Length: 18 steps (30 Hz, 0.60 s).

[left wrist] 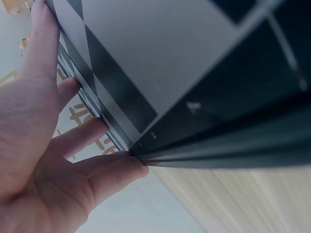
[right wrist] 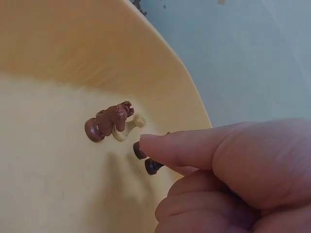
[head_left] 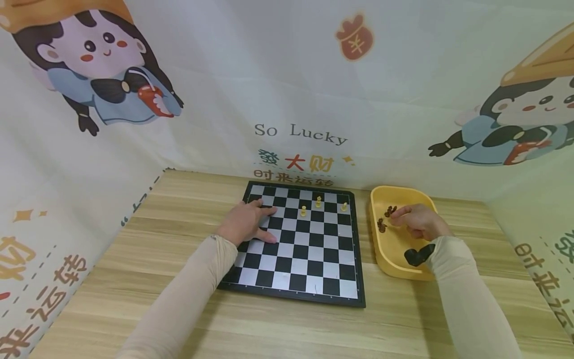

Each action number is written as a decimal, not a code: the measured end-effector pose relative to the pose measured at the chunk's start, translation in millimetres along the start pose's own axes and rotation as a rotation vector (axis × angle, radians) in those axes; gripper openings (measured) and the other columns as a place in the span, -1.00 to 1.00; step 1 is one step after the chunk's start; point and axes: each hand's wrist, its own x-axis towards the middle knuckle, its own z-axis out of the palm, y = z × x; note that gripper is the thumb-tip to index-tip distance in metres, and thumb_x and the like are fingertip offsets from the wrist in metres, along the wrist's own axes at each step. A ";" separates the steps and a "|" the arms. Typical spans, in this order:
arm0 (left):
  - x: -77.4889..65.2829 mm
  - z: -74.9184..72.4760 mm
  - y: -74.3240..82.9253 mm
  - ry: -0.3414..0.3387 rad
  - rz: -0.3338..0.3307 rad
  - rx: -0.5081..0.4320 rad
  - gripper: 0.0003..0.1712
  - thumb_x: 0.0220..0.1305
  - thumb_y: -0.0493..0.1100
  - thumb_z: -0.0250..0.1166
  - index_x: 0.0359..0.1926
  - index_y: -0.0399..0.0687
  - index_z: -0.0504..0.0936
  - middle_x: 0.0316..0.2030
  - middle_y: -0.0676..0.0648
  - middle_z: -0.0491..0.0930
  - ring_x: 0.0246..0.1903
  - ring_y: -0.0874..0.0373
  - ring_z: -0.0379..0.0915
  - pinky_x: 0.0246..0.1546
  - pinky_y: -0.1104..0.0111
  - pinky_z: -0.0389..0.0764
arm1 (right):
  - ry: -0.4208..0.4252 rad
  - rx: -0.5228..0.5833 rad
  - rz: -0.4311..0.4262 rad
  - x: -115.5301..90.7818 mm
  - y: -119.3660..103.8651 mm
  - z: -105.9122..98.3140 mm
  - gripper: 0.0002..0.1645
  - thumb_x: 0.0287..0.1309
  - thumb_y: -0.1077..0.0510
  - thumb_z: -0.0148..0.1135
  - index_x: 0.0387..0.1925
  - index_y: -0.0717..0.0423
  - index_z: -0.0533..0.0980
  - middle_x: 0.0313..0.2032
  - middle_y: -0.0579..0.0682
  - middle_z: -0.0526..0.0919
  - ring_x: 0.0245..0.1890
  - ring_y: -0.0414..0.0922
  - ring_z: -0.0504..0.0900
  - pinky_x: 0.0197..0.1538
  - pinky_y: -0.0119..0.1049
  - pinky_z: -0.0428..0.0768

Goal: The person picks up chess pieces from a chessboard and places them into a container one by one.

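Note:
My left hand (head_left: 244,222) rests with spread fingers over the left side of a black-and-white chessboard (head_left: 291,249); the left wrist view shows its fingertips at the board's edge. Three pale yellow chess pieces (head_left: 303,211) stand on the far half. Inside a yellow tray (head_left: 389,269), my right hand (head_left: 419,222) has thumb and forefinger extended, the other fingers curled. Its thumb tip overlaps two dark chess pieces (right wrist: 152,166); I cannot tell whether it pinches one. Beside them are a brown knight (right wrist: 104,124) and a cream piece (right wrist: 131,127) lying on its side.
The tray stands right of the board on a wooden table (head_left: 278,329). A printed white cloth (head_left: 287,75) hangs behind and along both sides. A black wrist strap piece (head_left: 419,255) juts from the right cuff over the tray.

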 end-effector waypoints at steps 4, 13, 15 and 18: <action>-0.1 -0.7 0.0 -0.002 0.006 0.013 0.09 0.01 0.49 0.34 0.52 0.19 0.34 0.52 -0.29 0.25 0.54 -0.16 0.16 0.53 -0.10 0.27 | 0.003 -0.012 -0.001 -2.9 -2.0 -1.1 -0.50 0.41 0.15 0.20 0.22 0.39 0.37 -0.78 -0.30 0.22 -0.78 -0.35 0.13 -0.63 -0.47 0.20; -0.5 -1.7 -0.2 -0.006 0.015 0.017 0.09 0.02 0.49 0.33 0.53 0.18 0.32 0.52 -0.29 0.25 0.55 -0.15 0.13 0.54 -0.11 0.25 | 0.048 -0.033 -0.050 -13.1 -18.3 -0.3 -0.49 0.43 0.12 0.19 0.24 0.36 0.38 -0.72 -0.32 0.29 -0.77 -0.34 0.12 -0.63 -0.46 0.22; -1.1 -2.2 -0.2 -0.006 0.016 0.017 0.09 0.02 0.49 0.33 0.53 0.18 0.32 0.52 -0.29 0.24 0.55 -0.15 0.13 0.54 -0.11 0.24 | 0.058 -0.017 -0.066 -15.8 -24.1 1.3 -0.49 0.44 0.11 0.18 0.24 0.36 0.38 -0.69 -0.32 0.34 -0.77 -0.34 0.12 -0.63 -0.46 0.23; -1.0 -2.3 0.1 -0.002 0.015 0.015 0.09 0.02 0.48 0.33 0.52 0.17 0.32 0.51 -0.30 0.25 0.55 -0.16 0.14 0.54 -0.11 0.25 | 0.077 -0.003 -0.088 -20.0 -34.1 5.1 -0.48 0.43 0.09 0.20 0.23 0.34 0.38 -0.67 -0.32 0.36 -0.78 -0.34 0.10 -0.64 -0.47 0.22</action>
